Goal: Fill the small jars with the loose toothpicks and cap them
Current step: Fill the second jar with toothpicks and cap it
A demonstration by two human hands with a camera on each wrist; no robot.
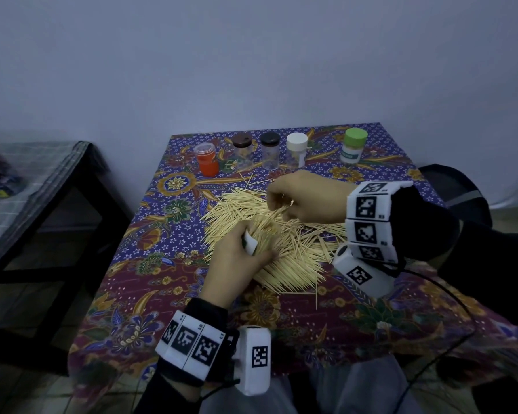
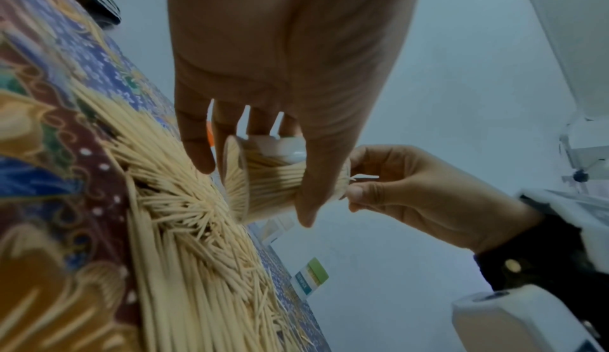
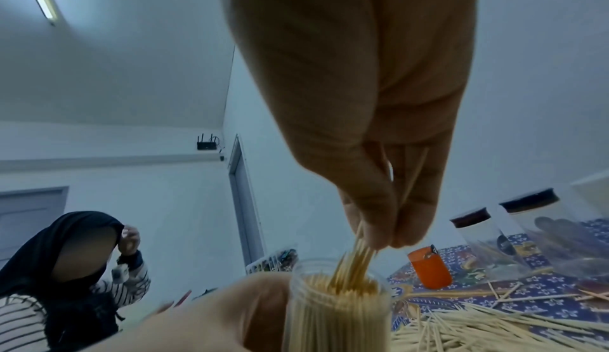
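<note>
My left hand (image 1: 247, 249) grips a clear open jar (image 2: 263, 191) packed with toothpicks and tilts it over the pile of loose toothpicks (image 1: 284, 258) in the middle of the table. My right hand (image 1: 281, 204) pinches a small bunch of toothpicks (image 3: 354, 261), whose tips are in the jar's mouth (image 3: 336, 279). Several capped jars stand in a row at the far edge: an orange one (image 1: 207, 161), a brown-lidded one (image 1: 242, 150), a dark-lidded one (image 1: 270, 150), a white-lidded one (image 1: 296, 149) and a green-lidded one (image 1: 354, 144).
A patterned batik cloth (image 1: 168, 294) covers the table. A dark bench (image 1: 48, 180) stands to the left and a black chair (image 1: 458, 189) at the right. Another person (image 3: 66, 279) sits beyond the table's left side. Stray toothpicks lie toward the jars.
</note>
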